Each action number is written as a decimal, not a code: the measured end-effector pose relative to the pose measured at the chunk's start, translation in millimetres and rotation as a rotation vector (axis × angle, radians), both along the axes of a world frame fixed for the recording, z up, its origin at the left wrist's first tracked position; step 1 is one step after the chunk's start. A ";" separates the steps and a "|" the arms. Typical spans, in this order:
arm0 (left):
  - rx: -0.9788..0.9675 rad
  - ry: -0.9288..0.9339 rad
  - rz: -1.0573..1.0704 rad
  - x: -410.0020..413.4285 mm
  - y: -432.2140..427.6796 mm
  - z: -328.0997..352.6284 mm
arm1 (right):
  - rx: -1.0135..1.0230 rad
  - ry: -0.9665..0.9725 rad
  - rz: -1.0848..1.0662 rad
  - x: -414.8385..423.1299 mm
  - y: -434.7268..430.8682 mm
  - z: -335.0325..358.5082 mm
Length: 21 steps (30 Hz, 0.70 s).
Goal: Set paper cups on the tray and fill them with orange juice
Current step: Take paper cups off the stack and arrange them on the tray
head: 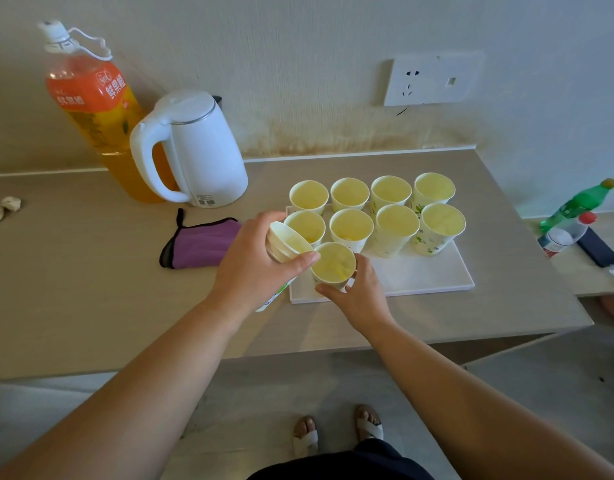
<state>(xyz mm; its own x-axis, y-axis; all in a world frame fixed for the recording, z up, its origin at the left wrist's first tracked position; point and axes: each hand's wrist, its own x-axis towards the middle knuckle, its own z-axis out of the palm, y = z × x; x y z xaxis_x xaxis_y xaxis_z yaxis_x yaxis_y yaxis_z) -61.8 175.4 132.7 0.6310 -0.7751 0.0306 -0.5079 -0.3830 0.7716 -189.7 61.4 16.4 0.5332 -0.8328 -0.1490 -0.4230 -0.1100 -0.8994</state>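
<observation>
Tray (419,271): white, rectangular, flat on the beige table (91,271), long side toward the person.

Cups already set: a back row (350,194) of four and a second row (395,225) of four, all upright, rims nearly touching. The tight packing leaves the near strip of the tray free for a third row. Interiors look pale yellow; whether any juice is in them cannot be told.

Ninth cup (333,263): upright at the tray's near-left corner, starting that third row. The right hand (361,296) pinches its lower wall between thumb and curled fingers, a low hold that keeps the mouth clear. Whether the base has touched down cannot be told.

Spare stack of cups (284,242): nested, lying tilted with mouths toward the tray. The left hand (253,268) wraps round it, thumb across the outermost rim, held just beside the ninth cup, apparently so the right hand can draw off the next one.

Orange juice bottle (87,95): capped, upright at the back left by the wall, partly behind a white kettle (201,150), well apart from the tray. Pouring appears not yet begun.

Purple pouch (201,244): lying between kettle and tray.
</observation>
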 end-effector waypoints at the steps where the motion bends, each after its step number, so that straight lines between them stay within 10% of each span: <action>1: 0.002 -0.004 -0.004 -0.3 -0.2 0.0 | 0.007 -0.001 0.004 -0.3 -0.1 -0.3; 21: 0.006 -0.141 -0.096 -6.4 -21.6 6.2 | -0.213 -0.069 0.349 4.9 3.1 123.6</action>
